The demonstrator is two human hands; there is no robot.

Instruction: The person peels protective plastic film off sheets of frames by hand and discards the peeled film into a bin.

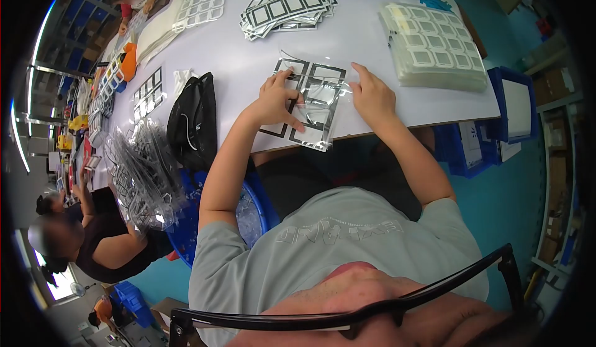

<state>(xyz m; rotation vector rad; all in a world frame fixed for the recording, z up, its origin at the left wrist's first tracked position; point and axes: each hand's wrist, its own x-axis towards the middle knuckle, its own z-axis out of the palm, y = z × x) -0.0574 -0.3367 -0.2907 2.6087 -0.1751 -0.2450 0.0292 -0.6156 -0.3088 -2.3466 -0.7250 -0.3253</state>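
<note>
A clear, glossy plastic sheet with black-bordered rectangular frames (327, 72) lies at the table's near edge, its lower end reaching to the rim. My left hand (276, 103) rests on the left part of this sheet, fingers spread and pressing on it. Just off the sheet's right side is my right hand (376, 100), its fingers apart and nothing in it. Whether its fingertips touch the sheet's edge I cannot tell.
Similar framed sheets (285, 11) form a loose pile further back. A thick stack of white-framed sheets (434, 49) stands at right. Left are a black pouch (194, 123) and bundled plastic strips (139, 173). Blue bins (518, 105) flank the table; co-workers sit along its left.
</note>
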